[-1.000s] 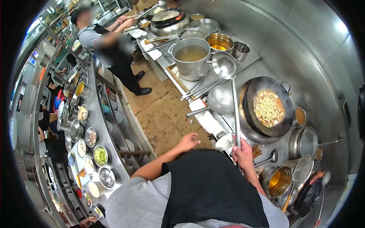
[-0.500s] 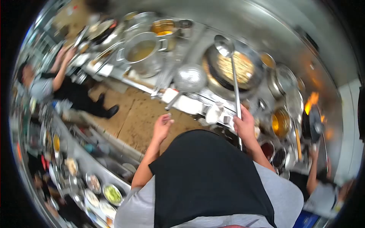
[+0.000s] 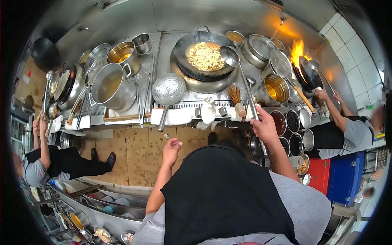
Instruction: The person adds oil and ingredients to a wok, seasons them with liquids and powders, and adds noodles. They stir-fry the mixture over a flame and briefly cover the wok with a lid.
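My right hand (image 3: 263,124) is closed around the long metal handle of a ladle (image 3: 230,56). The ladle's bowl hangs over the right side of a wok (image 3: 185,45), which holds pale sliced food (image 3: 205,56) in some liquid. My left hand (image 3: 171,152) is held low in front of the apron, fingers loosely bent with nothing between them. A small whitish bit (image 3: 165,136) shows just past its fingertips, against the brown floor. Nearest to that hand on the stove side is a perforated skimmer (image 3: 168,89), its handle jutting over the counter edge.
Left of the wok stand a large pot (image 3: 97,93) and smaller pots. To the right are a bamboo brush (image 3: 235,96), a pot of yellow liquid (image 3: 266,93) and sauce containers (image 3: 293,121). Flames (image 3: 299,51) rise beside another wok. Co-workers (image 3: 347,130) stand on both sides.
The view has turned toward the stove and become sharper. My right hand keeps its hold on the ladle, whose bowl now lies over the wok's right side. The whitish bit appears farther left.
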The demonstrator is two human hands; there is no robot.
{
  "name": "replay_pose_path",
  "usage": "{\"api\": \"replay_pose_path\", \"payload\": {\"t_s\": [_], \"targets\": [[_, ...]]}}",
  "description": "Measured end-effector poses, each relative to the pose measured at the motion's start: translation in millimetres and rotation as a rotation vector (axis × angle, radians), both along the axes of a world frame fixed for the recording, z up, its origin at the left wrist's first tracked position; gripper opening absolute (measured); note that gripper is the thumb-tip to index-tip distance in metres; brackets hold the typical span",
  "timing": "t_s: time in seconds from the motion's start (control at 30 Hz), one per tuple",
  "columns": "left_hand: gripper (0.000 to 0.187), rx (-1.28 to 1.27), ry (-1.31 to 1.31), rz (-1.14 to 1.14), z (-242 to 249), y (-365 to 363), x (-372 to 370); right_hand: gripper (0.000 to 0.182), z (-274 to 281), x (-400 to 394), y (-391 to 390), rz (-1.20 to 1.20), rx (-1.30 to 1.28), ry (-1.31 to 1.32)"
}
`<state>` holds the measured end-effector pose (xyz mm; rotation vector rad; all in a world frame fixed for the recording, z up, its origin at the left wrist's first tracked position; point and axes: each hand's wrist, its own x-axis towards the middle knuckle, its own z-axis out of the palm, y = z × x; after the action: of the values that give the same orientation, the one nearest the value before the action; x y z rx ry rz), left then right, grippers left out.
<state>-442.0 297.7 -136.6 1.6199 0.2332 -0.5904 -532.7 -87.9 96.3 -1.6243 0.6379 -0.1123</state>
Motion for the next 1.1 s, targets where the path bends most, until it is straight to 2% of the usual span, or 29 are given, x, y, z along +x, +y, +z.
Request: {"api": "replay_pose_path", "payload": {"t_s": [0.17, 0.23, 0.4, 0.53, 0.6, 0.63, 0.67, 0.73, 0.77, 0.87, 0.93, 1.0, 1.07, 1.1], "targets": [[0.046, 0.009, -0.116, -0.014, 16.5, -8.7, 18.6, 0.070, -14.8, 5.5, -12.2, 0.065, 0.037, -0.005], [0.045, 0.012, -0.118, 0.012, 16.8, -13.4, 20.8, 0.068, -21.2, 11.8, -18.3, 0.035, 0.142, 0.011], [0.044, 0.097, -0.049, 0.050, 25.3, -21.2, 10.6, 0.068, -34.4, 33.8, -44.1, 0.062, 0.130, 0.016], [0.044, 0.209, -0.050, 0.115, 36.6, -32.5, 9.1, 0.065, -48.5, 61.7, -69.9, 0.150, 0.012, 0.018], [0.045, 0.244, -0.070, 0.107, 42.1, -41.0, 16.5, 0.063, -69.2, 83.0, -81.9, 0.204, -0.144, -0.121], [0.045, 0.268, -0.089, 0.094, 43.3, -46.2, 22.0, 0.063, -43.8, 93.0, -79.7, 0.258, -0.191, -0.088], [0.045, 0.272, -0.091, 0.097, 43.8, -52.9, 28.4, 0.063, -61.1, 108.3, -87.8, 0.261, -0.187, -0.090], [0.047, 0.364, -0.260, 0.016, 40.3, -67.7, 42.7, 0.065, -109.5, 140.5, -103.9, 0.269, -0.326, -0.259], [0.048, 0.483, -0.360, -0.045, 62.5, -82.7, 45.7, 0.065, -107.7, 153.6, -109.4, 0.274, -0.322, -0.258], [0.048, 0.450, -0.433, -0.069, 71.7, -113.6, 57.4, 0.066, -107.1, 178.2, -109.8, 0.361, -0.283, -0.106], [0.048, 0.367, -0.388, -0.045, 96.4, -139.0, 58.3, 0.067, -124.6, 186.2, -105.8, 0.232, -0.610, -0.041], [0.049, 0.350, -0.380, -0.077, 113.8, -154.7, 58.2, 0.067, -123.5, 177.3, -109.7, 0.254, -0.601, -0.037], [0.049, 0.333, -0.373, -0.090, 120.8, -166.3, 61.0, 0.068, -96.9, 160.0, -116.2, 0.309, -0.355, -0.159], [0.048, 0.329, -0.376, -0.122, 122.1, -171.3, 65.2, 0.069, -110.3, 161.9, -132.2, 0.392, -0.216, -0.074]]}}
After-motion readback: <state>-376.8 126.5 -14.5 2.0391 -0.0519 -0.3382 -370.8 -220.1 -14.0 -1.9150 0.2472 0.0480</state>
